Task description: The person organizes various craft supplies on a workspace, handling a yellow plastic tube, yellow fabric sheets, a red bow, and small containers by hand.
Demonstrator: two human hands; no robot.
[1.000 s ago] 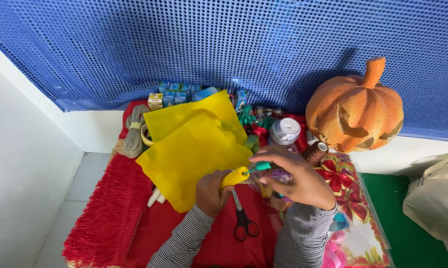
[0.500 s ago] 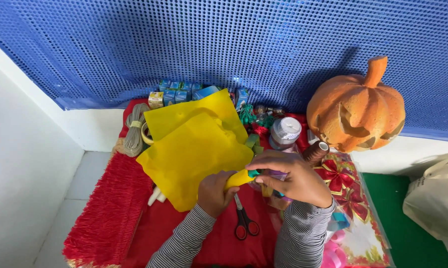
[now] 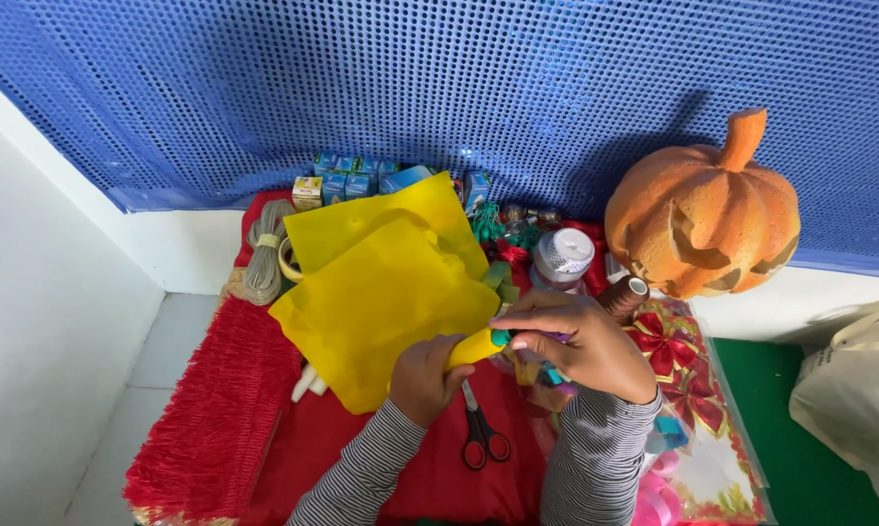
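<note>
Two hands meet on a rolled yellow sheet over the red cloth.

The left hand [image 3: 422, 378] is clenched around the near corner of the yellow sheet [image 3: 386, 297], rolled into a short tube whose long axis runs from near-left up to far-right. The right hand [image 3: 578, 343] sits just right of that tube, fingers curled over its far-right tip, where a small teal piece [image 3: 500, 337] shows; whether those fingers pinch the teal piece or only cover it I cannot tell. The rest of the sheet fans out flat to the far left of both hands. Red-handled scissors [image 3: 479, 433] lie on the cloth [image 3: 215, 438] just near the hands, untouched. An orange pumpkin [image 3: 705, 222] stands well apart at the far right.
</note>
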